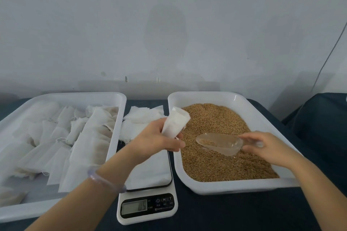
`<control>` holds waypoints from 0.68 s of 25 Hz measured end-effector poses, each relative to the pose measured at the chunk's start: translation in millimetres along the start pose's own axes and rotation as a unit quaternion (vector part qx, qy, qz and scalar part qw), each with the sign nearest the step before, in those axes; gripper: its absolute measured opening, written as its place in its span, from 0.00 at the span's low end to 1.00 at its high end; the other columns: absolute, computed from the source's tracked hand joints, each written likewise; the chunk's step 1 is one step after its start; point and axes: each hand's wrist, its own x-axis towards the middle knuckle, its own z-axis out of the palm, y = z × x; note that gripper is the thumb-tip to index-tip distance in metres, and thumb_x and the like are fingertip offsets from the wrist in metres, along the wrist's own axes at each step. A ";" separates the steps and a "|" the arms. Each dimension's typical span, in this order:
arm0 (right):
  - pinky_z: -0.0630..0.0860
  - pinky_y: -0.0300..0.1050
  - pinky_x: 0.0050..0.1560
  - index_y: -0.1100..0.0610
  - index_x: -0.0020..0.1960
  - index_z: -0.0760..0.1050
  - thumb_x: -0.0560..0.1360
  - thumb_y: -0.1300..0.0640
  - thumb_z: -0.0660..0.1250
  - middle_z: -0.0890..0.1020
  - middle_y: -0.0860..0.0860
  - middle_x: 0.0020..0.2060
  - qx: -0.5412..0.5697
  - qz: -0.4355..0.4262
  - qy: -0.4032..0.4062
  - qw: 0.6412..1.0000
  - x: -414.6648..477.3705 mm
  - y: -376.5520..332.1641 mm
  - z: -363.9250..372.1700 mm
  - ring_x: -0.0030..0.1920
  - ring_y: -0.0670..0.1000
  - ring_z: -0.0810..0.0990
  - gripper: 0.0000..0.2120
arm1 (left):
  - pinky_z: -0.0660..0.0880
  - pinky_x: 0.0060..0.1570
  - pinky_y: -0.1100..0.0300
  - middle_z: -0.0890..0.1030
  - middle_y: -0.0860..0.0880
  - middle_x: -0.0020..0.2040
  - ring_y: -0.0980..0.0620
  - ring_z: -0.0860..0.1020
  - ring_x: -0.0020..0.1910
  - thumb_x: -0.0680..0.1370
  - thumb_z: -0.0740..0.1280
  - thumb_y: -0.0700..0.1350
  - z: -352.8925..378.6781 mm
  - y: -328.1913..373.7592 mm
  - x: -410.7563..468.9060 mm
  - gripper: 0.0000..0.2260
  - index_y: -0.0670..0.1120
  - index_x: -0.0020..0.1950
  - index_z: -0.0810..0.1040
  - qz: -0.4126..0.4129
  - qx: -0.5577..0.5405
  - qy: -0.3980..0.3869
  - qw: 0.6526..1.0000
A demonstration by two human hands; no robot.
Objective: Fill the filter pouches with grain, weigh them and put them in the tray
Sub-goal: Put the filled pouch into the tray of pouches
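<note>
Now, left hand [157, 140] gripping soft white pouch [175, 123], right hand [266, 146] pinching clear plastic scoop [219, 142] over grain [216, 118].

A table [234, 212] covered with dark blue cloth carries four things. On the left lies a white pouch tray [78, 95], on the right a white grain tray [225, 187]. Between them stands a digital scale [148, 206], and behind the scale lies a heap of empty pouches [142, 116].

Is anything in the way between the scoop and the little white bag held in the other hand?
Nothing visible. The right hand holds the scoop low over the grain, the left hand holds the pouch just left of it above the grain tray's rim; only open air lies between them.
</note>
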 end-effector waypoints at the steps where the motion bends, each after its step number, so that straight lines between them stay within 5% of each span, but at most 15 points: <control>1: 0.67 0.50 0.65 0.34 0.53 0.72 0.72 0.52 0.70 0.75 0.33 0.50 -0.056 -0.002 0.015 0.998 -0.9 0.9 -3.3 0.58 0.41 0.75 0.16 | 0.77 0.36 0.64 0.80 0.49 0.39 0.54 0.80 0.37 0.68 0.74 0.31 7.8 2.4 5.7 0.16 0.38 0.52 0.76 0.007 0.016 0.008 1.000; 4: 0.45 0.54 0.73 0.33 0.59 0.72 0.73 0.47 0.67 0.72 0.32 0.51 -0.263 -0.018 0.014 0.964 -1.3 -3.2 2.0 0.61 0.39 0.68 0.16 | 0.78 0.35 0.64 0.79 0.49 0.39 0.53 0.79 0.36 0.68 0.73 0.33 26.1 6.1 20.5 0.15 0.42 0.52 0.75 0.009 0.040 0.039 0.998; 6: 0.39 0.52 0.73 0.35 0.62 0.71 0.74 0.46 0.65 0.73 0.34 0.55 -0.299 -0.048 -0.013 0.953 1.5 -12.7 19.2 0.62 0.40 0.65 0.17 | 0.80 0.39 0.58 0.79 0.48 0.41 0.52 0.79 0.37 0.68 0.74 0.35 32.9 4.0 26.5 0.17 0.44 0.54 0.74 0.004 0.042 0.050 0.998; 10: 0.40 0.50 0.73 0.35 0.59 0.72 0.73 0.44 0.66 0.72 0.31 0.52 -0.240 -0.079 -0.026 0.967 3.9 -17.8 35.2 0.60 0.38 0.67 0.15 | 0.79 0.48 0.53 0.79 0.46 0.49 0.49 0.79 0.47 0.68 0.76 0.41 35.3 -3.2 30.8 0.22 0.47 0.58 0.72 -0.001 0.122 0.071 0.990; 17: 0.40 0.56 0.73 0.31 0.54 0.67 0.75 0.49 0.65 0.73 0.30 0.52 -0.127 -0.023 0.000 0.992 -18.3 -1.9 -0.2 0.61 0.38 0.69 0.15 | 0.69 0.35 0.65 0.74 0.54 0.46 0.58 0.74 0.44 0.67 0.76 0.46 35.7 -6.3 35.1 0.23 0.52 0.57 0.69 0.010 0.201 0.087 0.976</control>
